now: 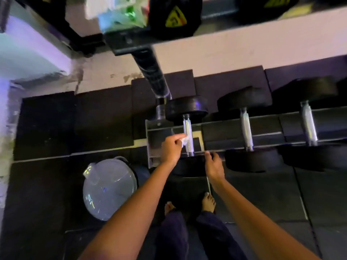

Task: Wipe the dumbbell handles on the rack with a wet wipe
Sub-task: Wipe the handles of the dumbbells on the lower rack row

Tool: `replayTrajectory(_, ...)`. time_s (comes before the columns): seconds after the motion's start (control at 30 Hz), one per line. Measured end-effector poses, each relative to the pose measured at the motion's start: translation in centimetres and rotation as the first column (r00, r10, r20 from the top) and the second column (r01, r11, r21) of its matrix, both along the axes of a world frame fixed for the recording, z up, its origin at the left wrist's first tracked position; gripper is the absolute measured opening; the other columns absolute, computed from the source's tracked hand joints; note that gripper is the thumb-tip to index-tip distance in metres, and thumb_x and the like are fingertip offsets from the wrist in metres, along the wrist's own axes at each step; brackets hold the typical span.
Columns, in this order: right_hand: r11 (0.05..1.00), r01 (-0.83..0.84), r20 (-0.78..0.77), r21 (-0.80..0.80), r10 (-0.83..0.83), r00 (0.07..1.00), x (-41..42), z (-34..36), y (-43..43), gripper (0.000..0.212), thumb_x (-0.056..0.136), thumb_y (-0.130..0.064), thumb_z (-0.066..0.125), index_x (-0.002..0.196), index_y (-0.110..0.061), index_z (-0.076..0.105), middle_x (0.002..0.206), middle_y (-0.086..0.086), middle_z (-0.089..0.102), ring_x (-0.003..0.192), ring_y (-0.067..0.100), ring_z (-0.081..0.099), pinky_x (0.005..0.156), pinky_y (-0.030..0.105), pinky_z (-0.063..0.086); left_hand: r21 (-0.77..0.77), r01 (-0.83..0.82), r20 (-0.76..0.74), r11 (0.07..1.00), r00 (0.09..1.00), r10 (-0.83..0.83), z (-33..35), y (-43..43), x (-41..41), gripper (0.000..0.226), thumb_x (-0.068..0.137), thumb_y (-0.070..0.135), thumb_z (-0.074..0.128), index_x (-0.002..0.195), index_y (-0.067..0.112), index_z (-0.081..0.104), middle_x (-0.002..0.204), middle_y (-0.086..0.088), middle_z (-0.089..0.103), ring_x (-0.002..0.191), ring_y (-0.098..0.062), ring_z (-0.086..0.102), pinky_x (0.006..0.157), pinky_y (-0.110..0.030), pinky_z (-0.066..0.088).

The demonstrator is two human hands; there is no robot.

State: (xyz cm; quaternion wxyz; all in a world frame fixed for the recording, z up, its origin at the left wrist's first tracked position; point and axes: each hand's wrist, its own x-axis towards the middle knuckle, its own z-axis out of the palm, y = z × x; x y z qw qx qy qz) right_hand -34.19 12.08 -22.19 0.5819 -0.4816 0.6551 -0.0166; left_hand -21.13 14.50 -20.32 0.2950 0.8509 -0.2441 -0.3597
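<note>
From the head camera, looking steeply down, the left hand [171,147] pinches a crumpled white wet wipe [184,141] between thumb and curled fingers and presses it against the left side of the knurled metal handle [187,128] of the leftmost dumbbell [187,107]. This dumbbell lies across the lower rack [221,132], its far black head beyond the rails and its near head under the front rail. The right hand [214,166] holds nothing; its fingers reach forward, fairly straight, with the tips touching the front rail just right of that handle. Further right on the same rack lie a second dumbbell [247,128] and a third dumbbell [308,126], each with its pale handle spanning the rails, well apart from both hands. Above, blurred, an upper shelf [244,47] carries a black weight with a yellow label [174,17] and, just beside it, a green and white packet [120,14]. On the black floor mats [47,128] left of the rack stands a clear round tub [109,188]. The person's bare feet [208,202] stand on the mats below the hands.
</note>
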Motion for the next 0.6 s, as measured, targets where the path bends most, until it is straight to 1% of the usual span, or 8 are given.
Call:
replayTrajectory(0.07,0.994,0.108,-0.012,0.003,-0.108,0.994,0.6,-2.5,0.2,0.051,0.101,-0.035,0.033,0.140,-0.001,0.037,0.144,0.018,0.038,0.132,0.033,0.038,0.108,0.037,0.030,-0.028,0.277,0.072,0.961,0.959,-0.274,-1.9,-0.1,0.6,0.027,0.088,0.000,0.053,0.108,0.008,0.069,0.114,-0.005,0.067,0.103,-0.009,0.058,0.083,-0.007,0.037)
replayTrajectory(0.1,0.990,0.144,-0.023,-0.015,-0.144,0.989,0.7,-3.6,0.3,0.052,0.101,-0.036,0.032,0.140,-0.001,0.035,0.145,0.018,0.038,0.134,0.032,0.036,0.110,0.036,0.028,-0.014,0.442,0.074,0.897,0.895,-0.440,-2.8,-0.3,0.8,0.025,0.087,0.000,0.056,0.107,0.007,0.070,0.113,-0.006,0.067,0.104,-0.010,0.058,0.084,-0.004,0.034)
replayTrajectory(0.2,0.970,0.229,-0.047,-0.083,-0.233,0.971,1.0,-5.3,0.7,0.051,0.101,-0.037,0.031,0.139,-0.002,0.038,0.144,0.017,0.041,0.134,0.029,0.036,0.108,0.032,0.026,0.126,0.837,0.103,0.533,0.523,-0.846,-4.5,-1.0,2.2,0.030,0.079,-0.006,0.061,0.106,0.004,0.070,0.113,-0.011,0.066,0.107,-0.025,0.058,0.090,-0.010,0.029)
replayTrajectory(0.27,0.957,0.263,-0.047,-0.120,-0.270,0.962,1.2,-5.4,1.1,0.051,0.101,-0.038,0.031,0.139,-0.005,0.039,0.142,0.015,0.043,0.133,0.027,0.038,0.107,0.031,0.026,0.113,0.934,0.135,0.340,0.324,-0.936,-4.8,-1.5,3.2,0.036,0.070,-0.011,0.063,0.101,0.004,0.072,0.104,-0.010,0.070,0.096,-0.028,0.062,0.086,-0.018,0.036)
replayTrajectory(0.37,0.946,0.281,-0.048,-0.162,-0.292,0.955,1.3,-5.4,1.4,0.051,0.100,-0.038,0.031,0.139,-0.006,0.039,0.141,0.014,0.045,0.132,0.025,0.038,0.107,0.031,0.027,0.198,0.959,0.223,0.205,0.159,-0.962,-5.2,-2.7,3.4,0.025,0.078,0.011,0.058,0.097,0.013,0.074,0.090,-0.004,0.071,0.089,-0.026,0.061,0.076,-0.033,0.051)
replayTrajectory(0.43,0.943,0.291,-0.055,-0.163,-0.303,0.951,1.4,-5.3,1.5,0.052,0.100,-0.039,0.030,0.140,-0.007,0.040,0.141,0.011,0.045,0.131,0.024,0.039,0.107,0.031,0.028,0.334,0.929,0.206,0.160,0.094,-0.974,-5.1,-4.2,2.3,0.022,0.086,0.022,0.056,0.100,0.019,0.072,0.087,-0.002,0.060,0.096,-0.028,0.056,0.081,-0.036,0.048)
replayTrajectory(0.53,0.929,0.350,-0.064,-0.118,-0.359,0.931,1.7,-4.9,1.4,0.057,0.099,-0.047,0.025,0.138,-0.011,0.043,0.139,0.011,0.047,0.129,0.025,0.042,0.106,0.036,0.033,0.459,0.876,0.120,0.147,0.103,-0.987,-5.0,-6.3,0.4,0.025,0.087,0.018,0.057,0.110,0.016,0.067,0.102,-0.009,0.053,0.107,-0.030,0.050,0.088,-0.032,0.039)
replayTrajectory(0.6,0.912,0.409,-0.087,-0.034,-0.411,0.908,2.1,-4.4,0.8,0.063,0.097,-0.055,0.018,0.136,-0.014,0.045,0.139,0.011,0.048,0.128,0.028,0.043,0.104,0.039,0.033,0.448,0.876,0.135,0.177,0.130,-0.982,-4.8,-6.3,0.1,0.025,0.088,0.018,0.057,0.111,0.014,0.066,0.107,-0.011,0.054,0.108,-0.029,0.050,0.088,-0.032,0.039)
